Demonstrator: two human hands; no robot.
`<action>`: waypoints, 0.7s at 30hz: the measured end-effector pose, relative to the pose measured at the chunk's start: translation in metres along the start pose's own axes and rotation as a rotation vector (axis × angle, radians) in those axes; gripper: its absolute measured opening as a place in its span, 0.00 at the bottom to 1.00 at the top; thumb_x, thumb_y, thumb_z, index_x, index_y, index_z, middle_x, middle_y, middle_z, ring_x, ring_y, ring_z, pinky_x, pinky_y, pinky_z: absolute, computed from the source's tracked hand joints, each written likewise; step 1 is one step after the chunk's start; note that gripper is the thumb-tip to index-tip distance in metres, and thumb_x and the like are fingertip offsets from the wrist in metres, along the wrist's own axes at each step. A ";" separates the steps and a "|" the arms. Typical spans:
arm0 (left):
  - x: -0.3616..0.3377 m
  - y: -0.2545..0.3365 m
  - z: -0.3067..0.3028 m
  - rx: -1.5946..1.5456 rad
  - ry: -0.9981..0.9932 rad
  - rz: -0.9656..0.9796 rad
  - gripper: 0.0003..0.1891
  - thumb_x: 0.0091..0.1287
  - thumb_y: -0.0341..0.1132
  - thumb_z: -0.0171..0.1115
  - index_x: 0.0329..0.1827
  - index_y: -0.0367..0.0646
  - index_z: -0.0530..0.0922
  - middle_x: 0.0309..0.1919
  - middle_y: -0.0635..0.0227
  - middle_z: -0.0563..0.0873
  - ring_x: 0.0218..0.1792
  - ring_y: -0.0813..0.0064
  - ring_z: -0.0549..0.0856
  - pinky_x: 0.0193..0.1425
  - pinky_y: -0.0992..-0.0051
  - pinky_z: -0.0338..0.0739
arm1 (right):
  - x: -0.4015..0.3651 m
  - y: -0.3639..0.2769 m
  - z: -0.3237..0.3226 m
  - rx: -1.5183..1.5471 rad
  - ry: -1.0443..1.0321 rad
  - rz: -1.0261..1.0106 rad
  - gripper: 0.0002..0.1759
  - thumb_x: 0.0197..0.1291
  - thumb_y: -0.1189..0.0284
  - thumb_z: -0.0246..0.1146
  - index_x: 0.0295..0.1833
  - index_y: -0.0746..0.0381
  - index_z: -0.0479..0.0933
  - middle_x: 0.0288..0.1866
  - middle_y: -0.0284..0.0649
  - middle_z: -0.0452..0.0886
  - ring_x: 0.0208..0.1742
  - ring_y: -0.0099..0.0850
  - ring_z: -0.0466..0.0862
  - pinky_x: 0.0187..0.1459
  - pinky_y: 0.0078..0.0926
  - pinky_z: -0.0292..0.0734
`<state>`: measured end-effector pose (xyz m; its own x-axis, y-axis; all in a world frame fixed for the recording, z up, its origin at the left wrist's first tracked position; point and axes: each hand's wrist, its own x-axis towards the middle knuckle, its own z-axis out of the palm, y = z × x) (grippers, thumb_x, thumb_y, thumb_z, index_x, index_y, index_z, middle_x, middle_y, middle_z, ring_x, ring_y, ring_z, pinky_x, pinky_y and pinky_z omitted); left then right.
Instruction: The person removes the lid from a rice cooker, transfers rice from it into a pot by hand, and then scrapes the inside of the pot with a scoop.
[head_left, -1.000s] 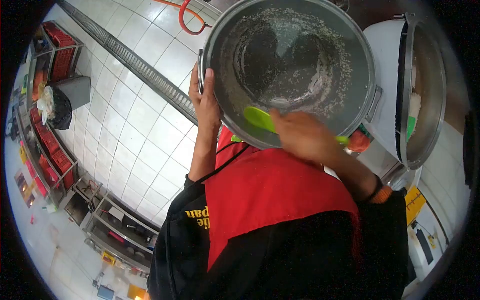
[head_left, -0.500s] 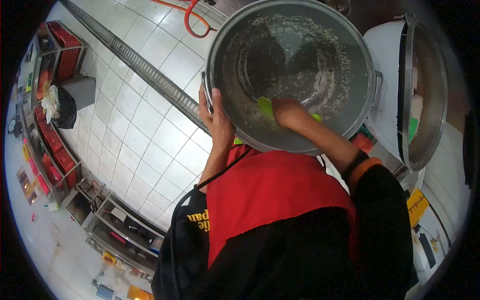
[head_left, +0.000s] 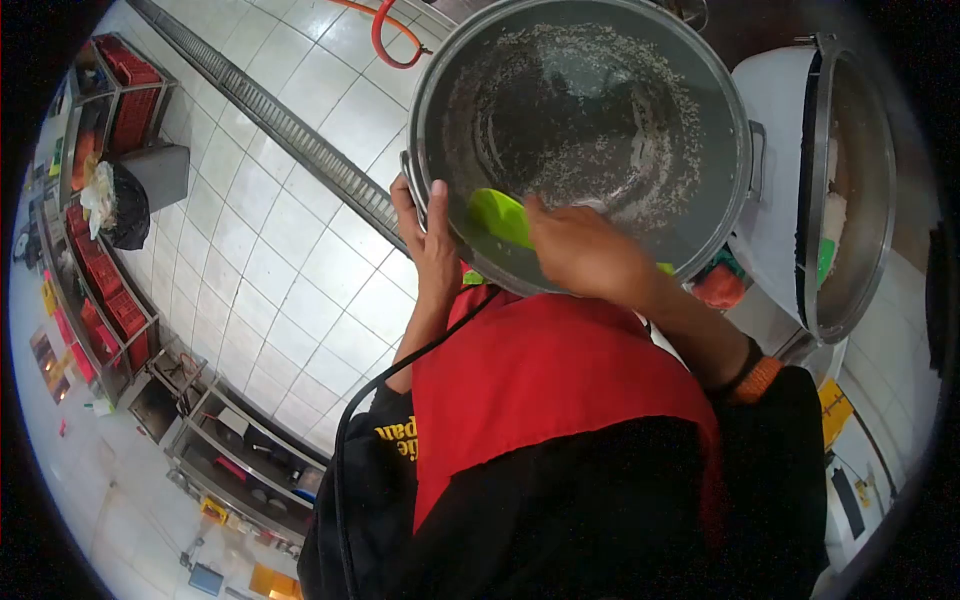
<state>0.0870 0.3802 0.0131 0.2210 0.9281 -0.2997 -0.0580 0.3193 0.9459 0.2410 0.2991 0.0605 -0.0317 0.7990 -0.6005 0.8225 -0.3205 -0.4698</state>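
A large grey pot (head_left: 590,130) is tilted toward me, with rice grains stuck over its bottom and inner wall. My left hand (head_left: 432,240) grips the rim at the pot's left side, beside the metal handle (head_left: 408,180), thumb on the inside. In my right hand (head_left: 590,250), closed and slightly blurred, is a lime-green rice paddle (head_left: 503,217). Its blade lies against the near left part of the pot's inner wall. The fingers cover most of the paddle's handle.
Right of the pot stands an open white vessel with a metal rim (head_left: 880,200), holding rice and something green (head_left: 827,257). An orange-red hose (head_left: 380,40) hangs beyond the pot. A floor drain (head_left: 270,120) crosses the tiles. Shelves with red crates (head_left: 105,285) line the left.
My right hand has moved nearer to me with the paddle, whose blade has shifted left along the pot's wall and shows more fully. My left hand keeps its hold.
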 end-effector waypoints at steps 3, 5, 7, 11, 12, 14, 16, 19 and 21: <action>-0.001 -0.009 -0.007 0.045 -0.001 -0.081 0.33 0.69 0.46 0.55 0.70 0.36 0.54 0.62 0.57 0.67 0.61 0.67 0.69 0.64 0.68 0.62 | 0.036 0.014 0.048 -0.220 0.242 -0.066 0.18 0.56 0.75 0.50 0.53 0.71 0.67 0.41 0.57 0.80 0.43 0.52 0.81 0.43 0.45 0.77; 0.002 -0.004 -0.015 0.116 -0.031 -0.008 0.26 0.69 0.47 0.54 0.62 0.39 0.62 0.54 0.63 0.73 0.57 0.73 0.71 0.60 0.70 0.65 | 0.067 0.034 0.054 -0.045 -0.042 0.136 0.19 0.56 0.76 0.52 0.53 0.71 0.70 0.45 0.56 0.80 0.48 0.48 0.81 0.46 0.43 0.77; 0.015 0.002 -0.025 -0.114 -0.161 -0.059 0.15 0.68 0.41 0.54 0.50 0.40 0.69 0.43 0.68 0.73 0.46 0.81 0.71 0.52 0.79 0.65 | 0.048 0.026 0.021 -0.060 -0.009 0.078 0.20 0.56 0.76 0.52 0.54 0.72 0.68 0.42 0.56 0.80 0.45 0.49 0.81 0.45 0.45 0.77; 0.039 0.034 -0.012 -0.064 -0.197 -0.067 0.19 0.68 0.41 0.56 0.56 0.39 0.70 0.45 0.66 0.78 0.46 0.78 0.76 0.54 0.78 0.68 | -0.017 -0.015 -0.038 0.002 -0.047 -0.021 0.21 0.56 0.76 0.51 0.55 0.73 0.66 0.38 0.57 0.80 0.42 0.51 0.82 0.45 0.46 0.76; 0.042 0.031 -0.008 -0.064 -0.195 -0.066 0.19 0.68 0.41 0.56 0.56 0.39 0.70 0.45 0.66 0.78 0.46 0.78 0.76 0.54 0.78 0.68 | -0.022 -0.018 -0.026 -0.075 -0.034 -0.034 0.20 0.57 0.76 0.51 0.55 0.73 0.66 0.38 0.57 0.80 0.42 0.53 0.82 0.45 0.47 0.76; 0.044 0.025 -0.003 0.121 -0.235 0.042 0.20 0.69 0.39 0.56 0.59 0.38 0.70 0.49 0.66 0.79 0.50 0.78 0.76 0.57 0.78 0.68 | -0.015 -0.015 -0.004 -0.155 -0.021 -0.042 0.20 0.57 0.76 0.50 0.55 0.72 0.67 0.38 0.57 0.81 0.42 0.54 0.82 0.46 0.48 0.76; 0.045 0.024 -0.011 0.072 -0.178 -0.001 0.19 0.69 0.37 0.56 0.59 0.38 0.70 0.49 0.66 0.79 0.50 0.78 0.76 0.56 0.78 0.68 | 0.013 0.000 0.013 -0.161 0.063 -0.073 0.20 0.58 0.77 0.49 0.55 0.73 0.67 0.38 0.57 0.80 0.43 0.55 0.81 0.45 0.48 0.76; 0.037 0.026 -0.016 0.019 -0.139 -0.021 0.17 0.71 0.35 0.53 0.60 0.38 0.70 0.49 0.65 0.79 0.49 0.78 0.76 0.55 0.78 0.70 | 0.033 0.030 0.031 -0.177 0.176 -0.148 0.20 0.56 0.78 0.50 0.54 0.74 0.67 0.35 0.58 0.80 0.42 0.55 0.81 0.42 0.47 0.77; 0.028 0.021 -0.014 -0.117 -0.100 -0.024 0.20 0.71 0.38 0.55 0.61 0.39 0.68 0.50 0.66 0.78 0.49 0.76 0.76 0.55 0.76 0.70 | 0.033 0.010 0.008 -0.041 0.144 -0.102 0.20 0.55 0.78 0.51 0.54 0.74 0.67 0.36 0.59 0.80 0.43 0.55 0.81 0.43 0.47 0.77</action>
<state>0.0779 0.4153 0.0228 0.3193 0.8982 -0.3023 -0.1632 0.3663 0.9161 0.2435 0.3184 0.0303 -0.0371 0.8920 -0.4505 0.8416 -0.2152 -0.4954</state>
